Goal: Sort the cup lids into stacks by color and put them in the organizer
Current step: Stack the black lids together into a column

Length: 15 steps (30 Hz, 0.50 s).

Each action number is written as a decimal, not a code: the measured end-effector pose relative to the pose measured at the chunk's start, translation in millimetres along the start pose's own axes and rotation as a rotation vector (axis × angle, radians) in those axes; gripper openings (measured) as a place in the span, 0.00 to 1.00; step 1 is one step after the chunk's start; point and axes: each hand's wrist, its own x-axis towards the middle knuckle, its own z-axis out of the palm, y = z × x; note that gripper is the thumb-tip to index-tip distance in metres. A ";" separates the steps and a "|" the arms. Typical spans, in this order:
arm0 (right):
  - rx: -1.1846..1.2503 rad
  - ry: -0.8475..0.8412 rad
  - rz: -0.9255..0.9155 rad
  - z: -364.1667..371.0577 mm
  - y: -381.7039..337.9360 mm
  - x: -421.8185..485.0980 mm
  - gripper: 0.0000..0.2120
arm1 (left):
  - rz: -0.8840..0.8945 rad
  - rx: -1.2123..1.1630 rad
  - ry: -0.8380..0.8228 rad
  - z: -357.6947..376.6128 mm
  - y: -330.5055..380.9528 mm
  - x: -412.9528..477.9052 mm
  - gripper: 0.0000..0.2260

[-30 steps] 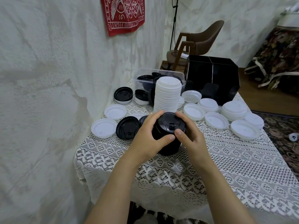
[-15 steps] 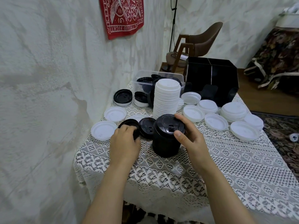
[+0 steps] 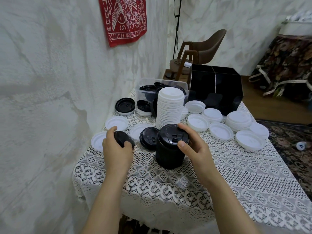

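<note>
Lace cloth covers the desk (image 3: 219,174) at the near edge. Just beyond it, the left hand (image 3: 116,149) holds one black lid (image 3: 122,139) at a tilt, with its fingers (image 3: 126,144) curled round the rim. To the right, the right hand (image 3: 195,149) grips the top of the black lid stack (image 3: 168,156). Its thumb is on the near rim, its index finger on the far rim, and its fingers are spread across the top lid. This grip probably steadies the stack to receive the held lid. A loose black lid (image 3: 148,138) lies between the two hands. Behind them stands the taller white lid stack (image 3: 169,110), with single white lids (image 3: 219,130) scattered to the right. Farthest away, a clear bin (image 3: 148,80) holds more black lids. The black organizer (image 3: 216,88) stands to its right, and no stack is visible in it.
</note>
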 end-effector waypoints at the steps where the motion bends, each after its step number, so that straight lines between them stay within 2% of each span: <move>1: 0.000 -0.001 0.002 0.0 -0.1 0.1 0.21 | -0.006 0.053 -0.027 -1.4 1.3 -0.7 0.24; 5: -0.002 -0.001 0.001 0.3 0.4 0.2 0.21 | -0.030 0.200 -0.138 -5.8 4.4 -2.1 0.30; 8: -0.006 0.001 0.002 0.3 1.0 0.8 0.21 | 0.015 0.321 -0.196 -4.2 2.0 -2.0 0.34; 12: -0.008 0.003 0.002 0.1 0.8 0.3 0.21 | 0.095 0.384 -0.196 -1.9 -6.2 1.6 0.32; 15: -0.001 0.001 0.002 0.0 0.5 -0.1 0.20 | 0.093 0.391 -0.176 -1.8 -8.6 3.0 0.34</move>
